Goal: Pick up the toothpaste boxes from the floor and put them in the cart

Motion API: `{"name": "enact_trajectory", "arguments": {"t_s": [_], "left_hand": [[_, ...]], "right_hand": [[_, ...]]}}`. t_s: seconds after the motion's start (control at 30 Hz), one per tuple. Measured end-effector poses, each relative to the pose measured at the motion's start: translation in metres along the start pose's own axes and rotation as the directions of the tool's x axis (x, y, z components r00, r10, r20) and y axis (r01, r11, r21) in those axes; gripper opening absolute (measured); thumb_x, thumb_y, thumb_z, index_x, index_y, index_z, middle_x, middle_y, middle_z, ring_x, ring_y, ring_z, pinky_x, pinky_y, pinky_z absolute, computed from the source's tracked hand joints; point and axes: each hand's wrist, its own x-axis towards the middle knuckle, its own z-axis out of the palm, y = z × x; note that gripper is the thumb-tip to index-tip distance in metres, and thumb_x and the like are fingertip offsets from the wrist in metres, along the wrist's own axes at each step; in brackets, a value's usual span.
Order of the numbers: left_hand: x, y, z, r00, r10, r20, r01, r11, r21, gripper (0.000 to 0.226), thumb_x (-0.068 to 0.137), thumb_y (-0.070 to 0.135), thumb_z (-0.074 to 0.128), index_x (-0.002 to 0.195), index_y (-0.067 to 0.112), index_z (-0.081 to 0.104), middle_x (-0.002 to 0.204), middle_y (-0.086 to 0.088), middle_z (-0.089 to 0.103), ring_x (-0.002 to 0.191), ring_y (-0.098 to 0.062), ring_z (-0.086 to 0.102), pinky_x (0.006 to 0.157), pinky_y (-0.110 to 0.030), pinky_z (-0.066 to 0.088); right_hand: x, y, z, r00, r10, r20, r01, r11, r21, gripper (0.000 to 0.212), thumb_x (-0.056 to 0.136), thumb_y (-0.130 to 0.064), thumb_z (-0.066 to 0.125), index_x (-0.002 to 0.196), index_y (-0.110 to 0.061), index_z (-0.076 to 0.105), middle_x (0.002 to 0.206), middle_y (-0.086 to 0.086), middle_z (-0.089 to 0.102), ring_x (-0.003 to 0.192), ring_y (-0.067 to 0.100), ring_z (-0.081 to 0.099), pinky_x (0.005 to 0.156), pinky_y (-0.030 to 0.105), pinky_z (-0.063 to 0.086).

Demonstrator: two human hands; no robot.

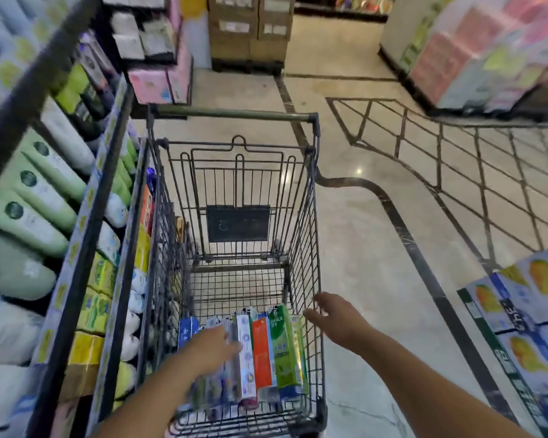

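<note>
A dark wire shopping cart stands in front of me. Several toothpaste boxes lie side by side in its near end: white, orange, green and blue ones. My left hand is inside the cart, resting on top of the left boxes with the fingers spread over them; whether it grips one I cannot tell. My right hand hovers outside the cart's right wall, fingers apart, holding nothing. No toothpaste box shows on the visible floor.
A shelf full of tubes and boxed goods runs close along the cart's left side. Stacked cartons stand at the far end of the aisle. A pallet of packs is at the upper right, juice cartons at the lower right.
</note>
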Motion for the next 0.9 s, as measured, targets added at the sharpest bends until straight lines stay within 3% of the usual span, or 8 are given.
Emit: {"name": "enact_trajectory", "arguments": {"t_s": [0.07,0.23,0.37,0.47,0.57,0.8,0.9], "left_hand": [[-0.019,0.003,-0.027,0.999,0.011,-0.045,-0.009,0.999,0.039,0.066,0.097,0.060,0.045,0.138,0.007,0.048,0.135,-0.013,0.057,0.119,-0.029,0.059,0.090,-0.034,0.049],[-0.077,0.027,-0.094,0.935,0.076,-0.348,-0.026,0.989,0.147,0.075,0.094,0.067,0.040,0.147,0.013,0.041,0.147,-0.011,0.048,0.129,-0.027,0.051,0.106,-0.039,0.043],[-0.127,0.048,-0.109,0.894,0.101,-0.436,0.021,0.964,0.266,0.090,0.090,0.075,0.035,0.156,0.016,0.023,0.159,-0.010,0.031,0.143,-0.027,0.036,0.114,-0.042,0.036],[-0.152,0.058,-0.098,0.882,0.064,-0.467,0.092,0.949,0.303,0.104,0.080,0.086,0.025,0.159,0.019,0.012,0.164,-0.008,0.020,0.148,-0.027,0.026,0.118,-0.045,0.030],[-0.171,0.064,-0.072,0.865,0.002,-0.502,0.182,0.931,0.317,0.110,0.073,0.089,0.017,0.159,0.020,0.012,0.164,-0.008,0.021,0.148,-0.029,0.026,0.118,-0.048,0.029],[-0.211,0.057,0.003,0.834,-0.170,-0.525,0.282,0.949,0.140,0.103,0.079,0.086,0.026,0.159,0.022,0.012,0.164,-0.007,0.019,0.150,-0.028,0.023,0.117,-0.051,0.029],[-0.242,0.044,0.030,0.815,-0.210,-0.541,0.299,0.951,0.080,0.105,0.078,0.087,0.025,0.159,0.020,0.015,0.160,-0.009,0.028,0.144,-0.030,0.032,0.113,-0.051,0.034]], "right_hand": [[-0.013,-0.006,-0.019,0.999,-0.036,-0.013,0.035,0.998,-0.055,0.067,0.095,-0.054,0.053,0.147,-0.013,0.043,0.149,0.008,0.046,0.132,0.023,0.047,0.108,0.031,0.037],[-0.033,-0.027,-0.067,0.979,-0.187,-0.084,0.169,0.968,-0.188,0.067,0.094,-0.054,0.054,0.147,-0.015,0.043,0.148,0.007,0.046,0.133,0.024,0.047,0.111,0.035,0.038],[-0.048,-0.038,-0.098,0.937,-0.327,-0.120,0.276,0.908,-0.316,0.068,0.092,-0.057,0.055,0.145,-0.017,0.044,0.148,0.007,0.047,0.134,0.025,0.045,0.111,0.038,0.039],[-0.062,-0.033,-0.113,0.902,-0.420,-0.101,0.356,0.856,-0.375,0.073,0.091,-0.060,0.055,0.149,-0.018,0.040,0.151,0.007,0.043,0.137,0.026,0.041,0.113,0.041,0.038],[-0.073,-0.020,-0.121,0.863,-0.501,-0.074,0.427,0.798,-0.425,0.074,0.092,-0.061,0.054,0.150,-0.018,0.038,0.153,0.008,0.041,0.138,0.027,0.040,0.113,0.040,0.037],[-0.098,0.002,-0.114,0.770,-0.635,0.053,0.567,0.645,-0.513,0.073,0.092,-0.061,0.053,0.149,-0.018,0.038,0.148,0.007,0.045,0.133,0.026,0.043,0.109,0.038,0.038],[-0.115,-0.009,-0.101,0.732,-0.672,0.112,0.613,0.578,-0.539,0.076,0.092,-0.062,0.053,0.151,-0.017,0.036,0.150,0.008,0.042,0.136,0.027,0.041,0.110,0.039,0.037]]}}
